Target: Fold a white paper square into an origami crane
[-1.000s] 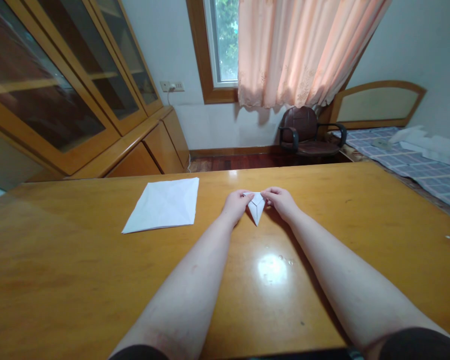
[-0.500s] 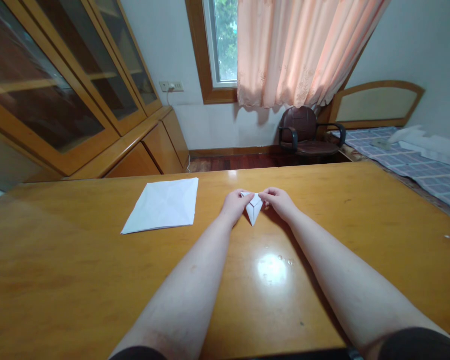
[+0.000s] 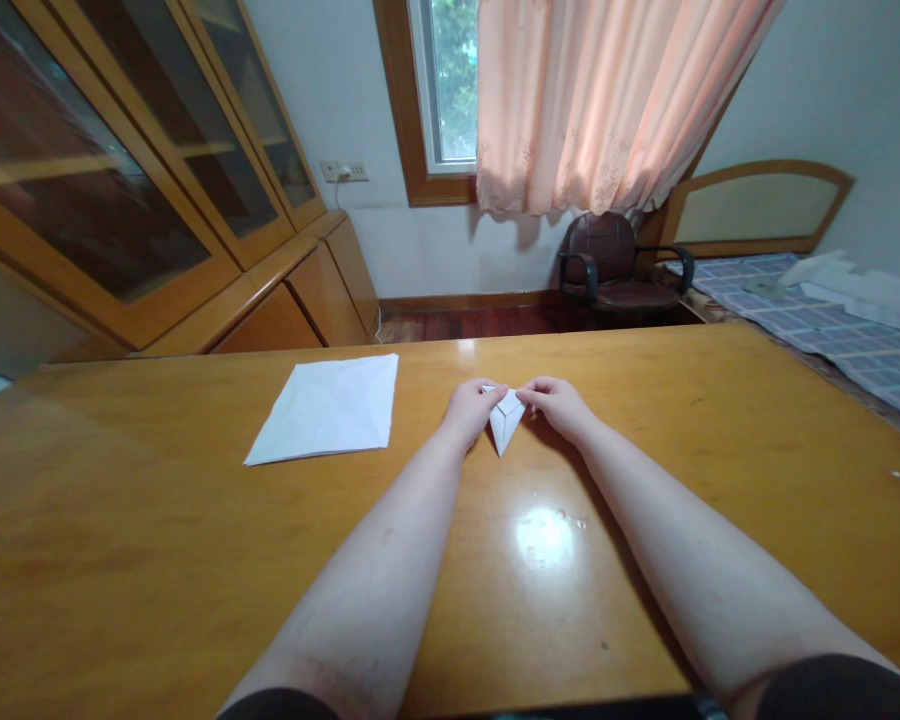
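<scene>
Folded paper (image 3: 501, 432), white, sits just R of ctr in the frame, held btwn both hands above or on the tabletop (can't tell if it touches). It's a small kite-like shape, narrow pt facing down the frame, wide end up top, w/ a Y-shaped line of creases/edges on its face. L hand (image 3: 468, 408) is clamped on its upper L part, thumb lying on top; most other fingers are hidden under/behind. R hand (image 3: 561, 406) pinches the upper R edge btwn thumb & fingertips, other fingers curled tog. Hands are near each other, paper spanning the gap. Both forearms run up from the bottom corners, dark sleeves (image 3: 832, 690) at the lower edge.

Left of ctr, a white paper stack (image 3: 330, 410) lies flat on the wooden table (image 3: 607, 620), w/ faint creases, well apart from the L hand. Bright glare spot on the table below the hands, a few small round marks beside it; tiny white bit (image 3: 897, 474) at far R.

Bkgd: glass-door cabinet (image 3: 225, 235) upper L, wall socket (image 3: 345, 172) next to it, window (image 3: 454, 85) w/ pink curtain (image 3: 592, 110) top ctr, brown armchair (image 3: 606, 255) below the curtain, bed (image 3: 817, 310) w/ checked cover upper R, white pieces (image 3: 862, 290) on it.
</scene>
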Demonstrator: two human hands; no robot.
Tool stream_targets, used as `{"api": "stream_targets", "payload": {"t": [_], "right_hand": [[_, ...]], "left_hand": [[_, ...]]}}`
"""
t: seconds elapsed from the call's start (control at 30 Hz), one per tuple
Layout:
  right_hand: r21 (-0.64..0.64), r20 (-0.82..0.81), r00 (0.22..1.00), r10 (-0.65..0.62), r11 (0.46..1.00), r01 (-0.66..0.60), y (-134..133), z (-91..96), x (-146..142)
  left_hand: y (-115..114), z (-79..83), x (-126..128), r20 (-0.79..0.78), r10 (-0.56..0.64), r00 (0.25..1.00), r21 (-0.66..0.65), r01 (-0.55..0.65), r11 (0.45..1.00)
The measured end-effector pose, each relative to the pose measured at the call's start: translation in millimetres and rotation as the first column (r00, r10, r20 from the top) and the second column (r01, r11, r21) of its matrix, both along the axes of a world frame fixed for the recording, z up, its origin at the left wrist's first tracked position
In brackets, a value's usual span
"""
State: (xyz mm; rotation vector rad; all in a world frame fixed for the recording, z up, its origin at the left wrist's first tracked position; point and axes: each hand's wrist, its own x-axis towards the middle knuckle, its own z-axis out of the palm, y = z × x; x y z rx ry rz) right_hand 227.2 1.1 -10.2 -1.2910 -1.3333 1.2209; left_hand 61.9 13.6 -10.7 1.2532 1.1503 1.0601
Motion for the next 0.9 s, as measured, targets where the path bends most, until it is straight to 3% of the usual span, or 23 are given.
{"api": "stream_targets", "payload": {"t": [0.23,0.47,0.63,0.9], "right_hand": [[0.002,-0.028,1.0,-0.006,1.0,0.006,-0.3,-0.9,0.3],[0.003,-0.021,1.0,-0.018,1.0,0.018,1.2,-2.0,0.9],[0.0,-0.021,0.999,-0.038,0.999,0.038,-0.1,0.6,-0.2],[0.011,-0.004,0.999,-0.038,0.999,0.038,0.0,-0.4,-0.1]], "left_hand": [[3.5,-7.5,1.7,0.109,-0.039,0.993,0.019,0.037,0.999],[3.8,-9.1,1.4,0.079,-0.024,0.997,0.048,0.02,0.999],[3.6,-4.3,-1.0,-0.017,0.085,0.996,0.059,-0.084,0.995],[3.6,-5.0,-2.4,0.04,0.094,0.995,-0.01,-0.094,0.996]]}}
